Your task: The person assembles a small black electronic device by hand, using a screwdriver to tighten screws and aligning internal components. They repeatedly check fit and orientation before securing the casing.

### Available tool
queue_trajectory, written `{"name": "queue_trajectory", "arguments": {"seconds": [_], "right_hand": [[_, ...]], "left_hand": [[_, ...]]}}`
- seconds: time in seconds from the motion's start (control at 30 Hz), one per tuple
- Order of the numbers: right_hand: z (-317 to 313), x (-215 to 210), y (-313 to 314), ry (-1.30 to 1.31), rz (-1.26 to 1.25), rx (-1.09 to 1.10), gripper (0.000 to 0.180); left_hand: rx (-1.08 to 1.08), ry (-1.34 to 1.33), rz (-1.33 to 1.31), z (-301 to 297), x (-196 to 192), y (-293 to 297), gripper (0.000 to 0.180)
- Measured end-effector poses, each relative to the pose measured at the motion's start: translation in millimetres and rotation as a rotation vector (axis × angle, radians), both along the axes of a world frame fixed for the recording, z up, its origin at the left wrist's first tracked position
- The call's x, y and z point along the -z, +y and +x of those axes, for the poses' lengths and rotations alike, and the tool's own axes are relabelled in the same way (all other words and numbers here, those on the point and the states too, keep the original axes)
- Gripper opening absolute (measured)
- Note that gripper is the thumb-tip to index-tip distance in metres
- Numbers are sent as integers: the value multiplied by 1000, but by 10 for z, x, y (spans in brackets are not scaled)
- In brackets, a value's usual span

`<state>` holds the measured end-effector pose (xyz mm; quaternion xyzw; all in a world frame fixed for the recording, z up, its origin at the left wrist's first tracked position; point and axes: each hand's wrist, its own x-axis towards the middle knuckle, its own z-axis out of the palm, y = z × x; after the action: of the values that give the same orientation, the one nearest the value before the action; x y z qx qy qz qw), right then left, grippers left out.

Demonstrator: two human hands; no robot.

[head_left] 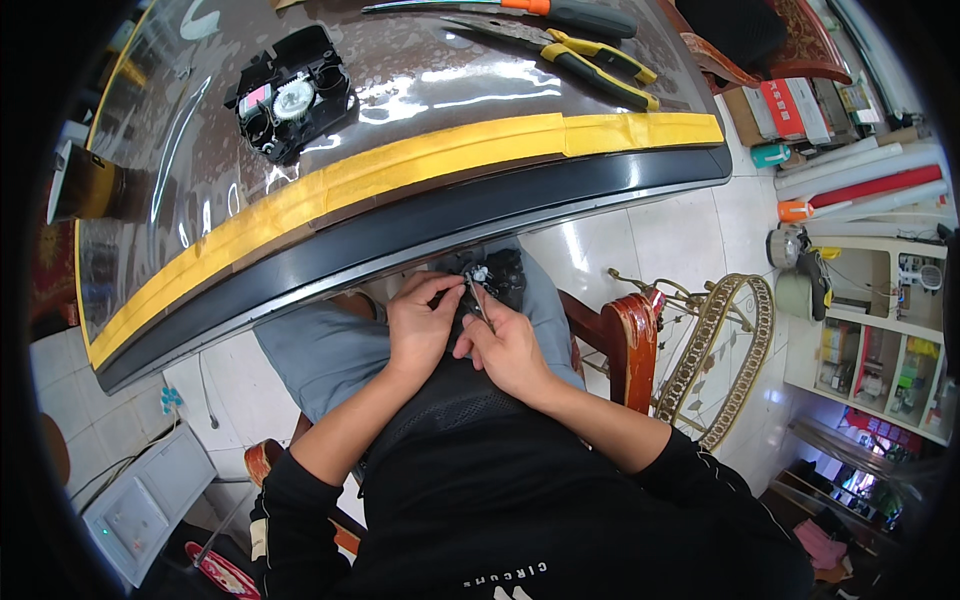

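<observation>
Over my lap, just below the table's edge, a small black part with white pieces (508, 276) sits beyond my fingertips. My left hand (418, 322) is closed in a pinch beside it; whatever lies between thumb and forefinger is too small to make out. Closed as well, my right hand (508, 352) grips a thin metal tool (481, 305), its tip pointing at the white pieces. The tool looks like tweezers, but its exact kind is unclear. On the table rests an opened black plastic mechanism (292, 95) with a white gear.
Long-nose pliers with yellow and black handles (590, 70) lie on the table near a screwdriver (575, 12). Yellow tape (440, 150) runs along the table edge. A dark cup-like container (85, 183) stands at left. On the right are a wooden chair arm (630, 350) and shelves (870, 365).
</observation>
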<state>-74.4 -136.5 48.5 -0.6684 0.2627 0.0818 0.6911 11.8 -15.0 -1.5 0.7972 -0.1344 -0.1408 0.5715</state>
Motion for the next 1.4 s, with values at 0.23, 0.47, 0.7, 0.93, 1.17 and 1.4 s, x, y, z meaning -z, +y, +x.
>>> {"name": "queue_trajectory", "arguments": {"seconds": [0.23,0.47,0.7,0.93,1.17,1.4], "right_hand": [[0,46,-2,42,192,112,49],[-38,132,-7,45,332,207,42],[107,30,15,70,171,211,31],[257,-125,-101,113,-194,143,22],[197,-68,-17,39,-260,199,19],[108,26,-44,-48,-399,215,19]], "left_hand": [[1,-45,9,2,-16,-20,13],[33,-97,42,20,-71,-24,13],[60,-154,38,28,-120,-23,12],[104,-267,11,28,-145,-21,12],[83,-278,-41,3,-174,5,12],[-5,-24,-140,-63,-141,-17,20]]}}
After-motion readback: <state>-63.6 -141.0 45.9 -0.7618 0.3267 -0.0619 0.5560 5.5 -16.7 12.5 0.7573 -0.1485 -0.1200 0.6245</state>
